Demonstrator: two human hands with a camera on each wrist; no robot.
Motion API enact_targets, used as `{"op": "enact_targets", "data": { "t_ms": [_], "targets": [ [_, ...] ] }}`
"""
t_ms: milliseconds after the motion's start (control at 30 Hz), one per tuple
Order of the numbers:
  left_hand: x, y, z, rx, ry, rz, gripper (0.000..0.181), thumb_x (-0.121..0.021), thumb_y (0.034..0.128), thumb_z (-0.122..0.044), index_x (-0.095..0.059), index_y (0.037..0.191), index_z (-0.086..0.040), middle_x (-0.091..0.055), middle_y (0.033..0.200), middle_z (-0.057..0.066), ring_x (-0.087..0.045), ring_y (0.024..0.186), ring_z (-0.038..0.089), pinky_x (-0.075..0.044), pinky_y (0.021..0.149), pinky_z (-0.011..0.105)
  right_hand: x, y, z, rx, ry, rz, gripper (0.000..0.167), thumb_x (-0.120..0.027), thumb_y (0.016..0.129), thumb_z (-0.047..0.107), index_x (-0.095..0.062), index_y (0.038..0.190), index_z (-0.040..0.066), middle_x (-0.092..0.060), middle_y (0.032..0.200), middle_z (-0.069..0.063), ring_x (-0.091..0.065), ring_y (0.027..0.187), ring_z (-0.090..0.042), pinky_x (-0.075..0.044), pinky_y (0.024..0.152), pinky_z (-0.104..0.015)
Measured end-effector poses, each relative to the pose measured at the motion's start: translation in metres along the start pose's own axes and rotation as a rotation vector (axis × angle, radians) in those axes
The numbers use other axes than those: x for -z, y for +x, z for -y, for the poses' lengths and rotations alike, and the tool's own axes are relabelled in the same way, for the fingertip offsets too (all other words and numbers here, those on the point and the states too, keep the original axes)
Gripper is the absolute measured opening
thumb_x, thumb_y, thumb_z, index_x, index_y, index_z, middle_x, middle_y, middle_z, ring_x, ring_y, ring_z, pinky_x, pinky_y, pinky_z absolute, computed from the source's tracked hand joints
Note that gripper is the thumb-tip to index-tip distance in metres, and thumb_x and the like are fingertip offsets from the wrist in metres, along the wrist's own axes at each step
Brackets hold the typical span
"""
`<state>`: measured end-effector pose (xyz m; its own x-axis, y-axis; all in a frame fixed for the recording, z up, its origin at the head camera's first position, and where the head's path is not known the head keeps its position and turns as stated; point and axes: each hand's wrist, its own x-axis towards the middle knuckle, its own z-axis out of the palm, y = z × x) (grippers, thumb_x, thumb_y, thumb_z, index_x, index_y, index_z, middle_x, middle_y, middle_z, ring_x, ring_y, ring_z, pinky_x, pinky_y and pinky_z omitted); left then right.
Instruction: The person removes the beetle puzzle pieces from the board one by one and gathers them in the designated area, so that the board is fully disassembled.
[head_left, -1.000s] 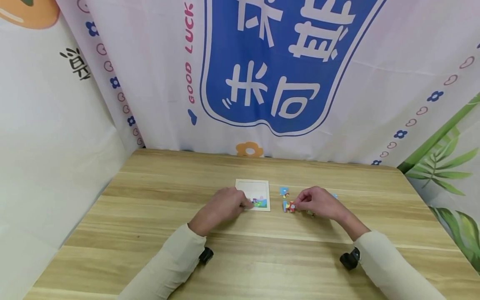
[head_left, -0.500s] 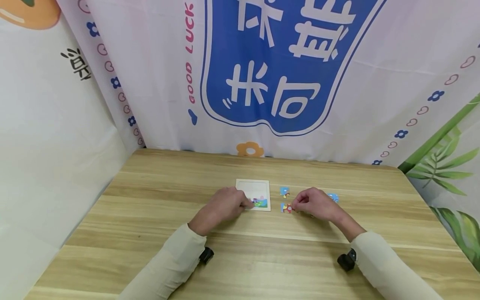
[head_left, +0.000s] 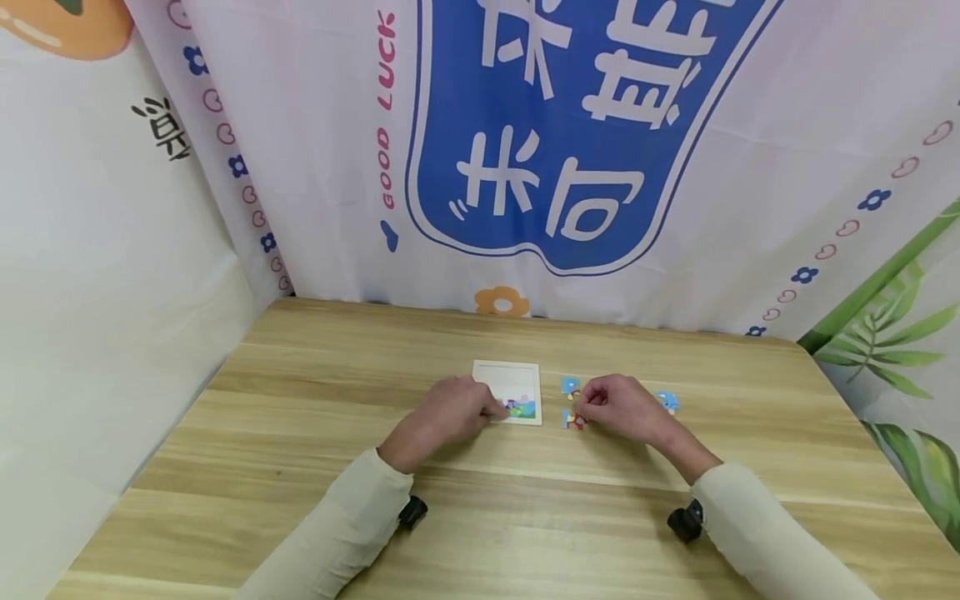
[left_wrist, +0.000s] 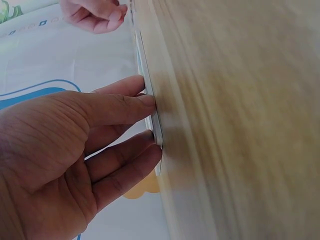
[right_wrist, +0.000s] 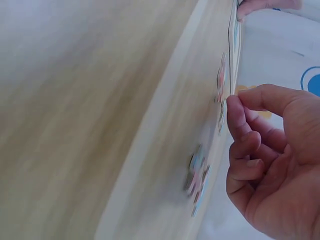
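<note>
Left hand [head_left: 448, 410] grips square white tray [head_left: 513, 377] by its near-left corner; right hand [head_left: 624, 407], hold unclear. Multicoloured jigsaw pieces [head_left: 570, 384] look light, stiff; pinch edges.

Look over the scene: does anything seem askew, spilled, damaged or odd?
The cloth behind the table stands out: its lettering lies sideways, with GOOD LUCK running upward. Loose puzzle pieces lie beside the frame; I see no spill or damage.
</note>
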<state>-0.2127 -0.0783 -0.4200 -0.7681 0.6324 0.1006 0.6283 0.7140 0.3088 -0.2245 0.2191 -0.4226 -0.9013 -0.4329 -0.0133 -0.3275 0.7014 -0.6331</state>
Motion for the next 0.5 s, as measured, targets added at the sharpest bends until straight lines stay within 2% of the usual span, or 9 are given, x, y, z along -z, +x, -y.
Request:
{"op": "enact_targets", "data": {
  "t_ms": [67,133,200,267,367,433,500],
  "targets": [
    [-0.001,0.001,0.000,-0.017,0.009,0.004,0.040,-0.070,0.0961,0.001,-0.055,0.066,-0.021,-0.040,0.065,-0.007,-0.018,0.058,0.010,-0.018,0.054,0.027,-0.004,0.003,0.003,0.013,0.005,0.006,0.009,-0.071,0.097,0.012,-0.072,0.088,0.010,-0.068,0.079,0.004,-0.058,0.072,-0.013,-0.047,0.065,-0.029],
    [-0.001,0.002,0.000,-0.022,0.013,0.002,0.042,-0.069,0.0957,0.002,-0.050,0.065,-0.021,-0.035,0.065,-0.006,-0.018,0.058,0.010,-0.018,0.054,0.027,-0.007,0.006,0.007,0.032,0.007,0.012,0.008,-0.071,0.096,0.011,-0.072,0.089,0.010,-0.067,0.079,0.004,-0.058,0.071,-0.012,-0.048,0.065,-0.029],
    [-0.002,0.002,0.000,-0.019,0.012,0.001,0.041,-0.069,0.0952,0.002,-0.054,0.066,-0.022,-0.038,0.065,-0.007,-0.019,0.057,0.010,-0.018,0.054,0.027,-0.011,0.009,0.012,0.041,0.013,0.024,0.006,-0.070,0.096,0.010,-0.072,0.090,0.010,-0.068,0.078,0.003,-0.059,0.069,-0.012,-0.048,0.063,-0.029],
    [-0.002,0.002,0.000,-0.011,0.010,0.002,0.036,-0.070,0.0945,0.003,-0.065,0.069,-0.023,-0.042,0.066,-0.007,-0.020,0.057,0.011,-0.019,0.053,0.027,-0.014,0.012,0.017,0.044,0.015,0.032,0.005,-0.070,0.095,0.010,-0.072,0.091,0.010,-0.067,0.079,0.004,-0.059,0.068,-0.011,-0.048,0.062,-0.028],
    [-0.001,0.002,0.000,0.005,0.011,0.005,0.030,-0.072,0.0937,0.000,-0.084,0.090,-0.027,-0.054,0.067,-0.008,-0.023,0.057,0.011,-0.021,0.052,0.027,-0.020,0.016,0.024,0.050,0.002,0.038,0.004,-0.071,0.095,0.011,-0.072,0.091,0.010,-0.067,0.080,0.004,-0.059,0.068,-0.011,-0.049,0.062,-0.029],
    [0.000,0.002,0.000,0.014,0.011,0.010,0.032,-0.074,0.0931,-0.001,-0.084,0.104,-0.029,-0.066,0.075,-0.010,-0.025,0.056,0.010,-0.022,0.052,0.026,-0.023,0.019,0.028,0.061,-0.013,0.034,0.004,-0.073,0.095,0.011,-0.072,0.091,0.012,-0.066,0.081,0.006,-0.058,0.072,-0.011,-0.049,0.065,-0.030],
    [0.000,0.001,0.000,0.020,0.009,0.014,0.034,-0.075,0.0927,-0.001,-0.082,0.110,-0.029,-0.074,0.089,-0.009,-0.025,0.056,0.010,-0.023,0.051,0.026,-0.027,0.023,0.032,0.068,-0.032,0.034,0.003,-0.074,0.094,0.012,-0.072,0.092,0.013,-0.066,0.082,0.007,-0.057,0.075,-0.012,-0.049,0.069,-0.031]
  ]
}}
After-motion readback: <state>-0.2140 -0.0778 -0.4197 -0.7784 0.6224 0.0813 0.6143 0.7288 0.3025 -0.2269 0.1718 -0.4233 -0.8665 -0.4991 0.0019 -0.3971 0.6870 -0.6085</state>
